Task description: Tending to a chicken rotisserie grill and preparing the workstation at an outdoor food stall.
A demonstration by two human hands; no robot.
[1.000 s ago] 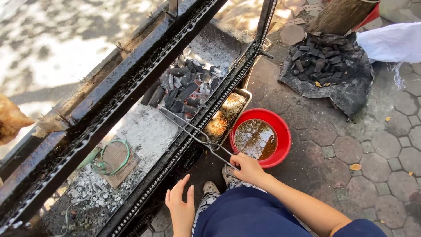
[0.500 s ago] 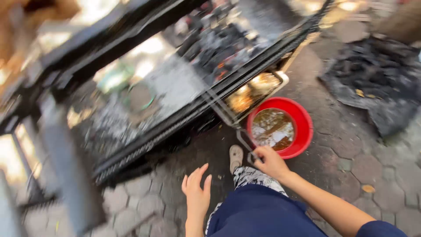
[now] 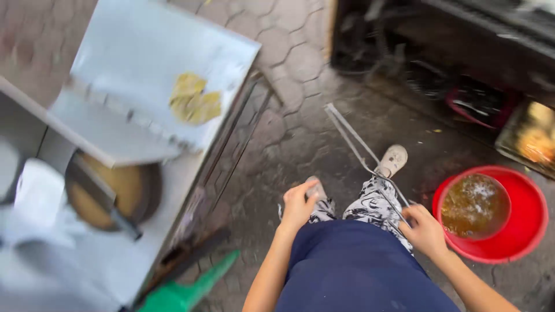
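My right hand (image 3: 426,230) grips the near ends of long metal tongs (image 3: 358,147). Their tips point away over the wet paving, with nothing between them. My left hand (image 3: 299,203) hangs in front of my left knee with fingers curled; whether it holds anything is unclear. Right of my right hand sits a red basin (image 3: 523,231) with a bowl of brownish liquid (image 3: 475,206) inside it.
On the left stands a metal table (image 3: 144,58) with yellow pieces (image 3: 195,99) on its top, a round pan (image 3: 113,193) and white cloth (image 3: 34,196) below. A green object (image 3: 185,292) lies by the table's foot. A dark grill frame (image 3: 462,46) and a tray of food (image 3: 535,138) are at upper right.
The view has swung left from the charcoal grill to the table. The tongs have come off the grill and now point over the paving. My left hand has dropped and curled.
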